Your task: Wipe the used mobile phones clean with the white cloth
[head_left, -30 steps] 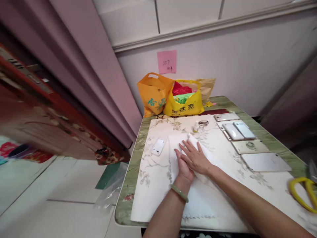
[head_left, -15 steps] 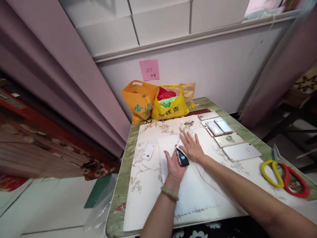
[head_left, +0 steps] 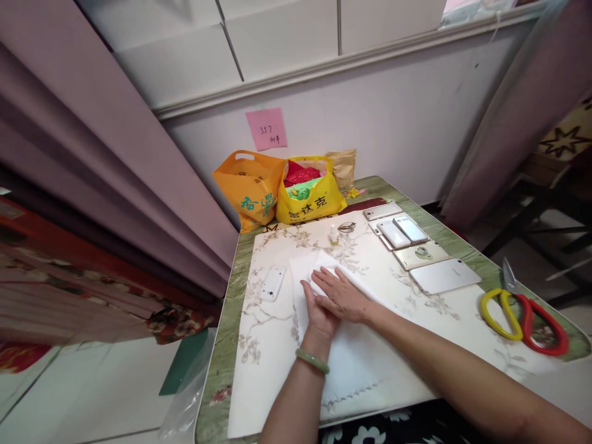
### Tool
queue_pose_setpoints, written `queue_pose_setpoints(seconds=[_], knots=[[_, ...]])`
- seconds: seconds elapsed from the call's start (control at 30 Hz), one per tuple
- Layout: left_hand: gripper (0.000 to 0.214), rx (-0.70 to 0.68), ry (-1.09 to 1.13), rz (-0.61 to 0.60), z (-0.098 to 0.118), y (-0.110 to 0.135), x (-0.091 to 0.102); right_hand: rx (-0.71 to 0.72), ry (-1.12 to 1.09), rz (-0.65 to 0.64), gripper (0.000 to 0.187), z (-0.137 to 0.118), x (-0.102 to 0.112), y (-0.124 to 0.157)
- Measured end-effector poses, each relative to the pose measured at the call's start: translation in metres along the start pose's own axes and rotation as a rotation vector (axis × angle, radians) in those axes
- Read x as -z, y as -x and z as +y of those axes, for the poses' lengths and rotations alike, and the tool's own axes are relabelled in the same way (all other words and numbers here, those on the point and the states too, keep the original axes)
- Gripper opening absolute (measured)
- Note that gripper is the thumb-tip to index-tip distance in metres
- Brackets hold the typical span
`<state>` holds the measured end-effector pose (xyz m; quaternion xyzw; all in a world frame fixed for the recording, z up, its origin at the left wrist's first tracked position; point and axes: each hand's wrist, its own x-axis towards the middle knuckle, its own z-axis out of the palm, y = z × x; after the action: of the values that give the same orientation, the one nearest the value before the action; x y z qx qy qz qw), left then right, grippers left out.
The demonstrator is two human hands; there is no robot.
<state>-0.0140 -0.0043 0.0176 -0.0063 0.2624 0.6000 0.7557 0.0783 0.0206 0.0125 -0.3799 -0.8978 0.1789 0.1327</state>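
Note:
My left hand (head_left: 320, 317) is palm up, its thumb raised and its fingers hidden under a white cloth (head_left: 354, 357). Half a second ago a black keypad mobile phone lay in that palm; now cloth and hands cover it. Across the left palm, my right hand (head_left: 345, 297) lies flat with its fingers stretched out, pressing a fold of the cloth. To the left of both hands rests a white smartphone (head_left: 274, 282), face down. Beyond them stand a small clear bottle (head_left: 333, 235) and a dark, thin-framed item (head_left: 346, 227).
Several phones lie at the right, including a white smartphone (head_left: 444, 276) and a gold one (head_left: 423, 254). Large scissors (head_left: 522, 317) with yellow and red handles rest near the right edge. An orange bag (head_left: 250, 185) and a yellow bag (head_left: 312, 200) stand at the back of the table (head_left: 226, 336).
My right hand has slid left and down over the left palm, bringing the cloth across the black mobile phone, which is now out of sight. The view has shifted slightly.

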Motion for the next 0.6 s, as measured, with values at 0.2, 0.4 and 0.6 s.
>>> queue_pose_setpoints(seconds=[0.2, 0.4, 0.6], knots=[[0.068, -0.026, -0.045, -0.011, 0.000, 0.002, -0.001, -0.101, 0.058, 0.105, 0.069, 0.031, -0.001, 0.000], [0.069, -0.047, -0.089, -0.060, 0.000, 0.003, 0.003, -0.137, 0.206, 0.163, 0.080, 0.025, -0.011, 0.043], [0.067, 0.018, -0.117, 0.151, 0.002, 0.003, 0.007, -0.008, 0.209, 0.219, 0.085, -0.008, -0.011, 0.066]])
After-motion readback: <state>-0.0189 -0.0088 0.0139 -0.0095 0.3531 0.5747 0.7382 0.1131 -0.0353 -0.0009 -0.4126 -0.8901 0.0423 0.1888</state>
